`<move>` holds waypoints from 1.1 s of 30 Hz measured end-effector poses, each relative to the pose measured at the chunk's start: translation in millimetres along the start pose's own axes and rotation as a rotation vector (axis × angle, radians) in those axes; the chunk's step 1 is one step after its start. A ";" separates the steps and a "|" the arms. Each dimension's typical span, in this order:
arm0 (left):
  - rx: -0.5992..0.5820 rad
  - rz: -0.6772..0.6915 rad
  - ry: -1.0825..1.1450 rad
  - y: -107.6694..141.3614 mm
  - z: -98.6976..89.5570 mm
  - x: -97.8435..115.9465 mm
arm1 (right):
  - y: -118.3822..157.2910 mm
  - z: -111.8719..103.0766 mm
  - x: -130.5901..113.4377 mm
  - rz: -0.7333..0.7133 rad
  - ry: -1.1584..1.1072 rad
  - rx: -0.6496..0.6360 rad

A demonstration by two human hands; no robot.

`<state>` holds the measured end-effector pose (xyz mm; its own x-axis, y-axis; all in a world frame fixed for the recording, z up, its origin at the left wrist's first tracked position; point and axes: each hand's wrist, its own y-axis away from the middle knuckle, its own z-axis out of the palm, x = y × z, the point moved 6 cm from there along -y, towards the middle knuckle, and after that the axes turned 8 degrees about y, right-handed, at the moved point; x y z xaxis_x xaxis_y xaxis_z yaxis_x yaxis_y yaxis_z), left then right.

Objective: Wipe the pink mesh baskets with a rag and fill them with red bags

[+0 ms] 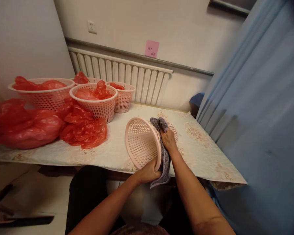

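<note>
A pale pink plastic basket [142, 140] with a lattice of holes lies on its side at the table's front edge, its mouth turned to the left. My left hand [148, 172] grips its rim at the near side. Against the outer wall of the basket, my right hand [168, 140] presses a grey cloth [164, 160], with the fingers closed around part of it. The cloth drapes down past the rim to just below the table edge. The basket's base is partly hidden behind the cloth and my right hand.
Several pink baskets [110, 109] with red plastic bags stand at the back left. Full red bags [39, 125] lie before them on the flower-patterned table cover [117, 153]. A white radiator [127, 73] lines the wall; a blue curtain [254, 114] hangs at right.
</note>
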<state>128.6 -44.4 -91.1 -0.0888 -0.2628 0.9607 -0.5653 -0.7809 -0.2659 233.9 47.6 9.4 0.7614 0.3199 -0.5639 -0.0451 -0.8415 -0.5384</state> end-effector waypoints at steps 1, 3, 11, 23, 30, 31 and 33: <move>0.028 -0.006 0.079 -5.1 -3.0 8.3 | 2.5 -0.3 -1.1 -0.009 -0.012 0.011; 0.117 0.048 0.286 -19.0 -10.6 29.0 | 7.7 -1.5 -2.6 -0.014 -0.034 0.034; 0.341 0.145 0.521 -65.4 -17.1 62.3 | 8.4 -1.6 9.3 -0.077 -0.073 0.028; 0.276 0.085 0.596 -46.9 11.3 64.3 | -32.1 -17.5 130.0 0.375 0.077 0.149; 0.241 0.051 0.382 -45.0 -0.1 35.3 | 29.8 -3.7 126.1 0.496 0.013 0.282; 0.241 0.049 0.353 -45.6 -3.2 31.2 | 41.2 1.7 116.0 0.480 -0.011 0.269; 0.229 0.048 0.293 -46.7 -8.6 24.9 | 62.4 13.0 90.8 0.427 -0.065 0.210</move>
<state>145.7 -9.6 -54.1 -0.3601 -0.1552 0.9199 -0.3598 -0.8867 -0.2904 291.8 29.9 -83.5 0.6048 -0.0031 -0.7964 -0.4800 -0.7994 -0.3614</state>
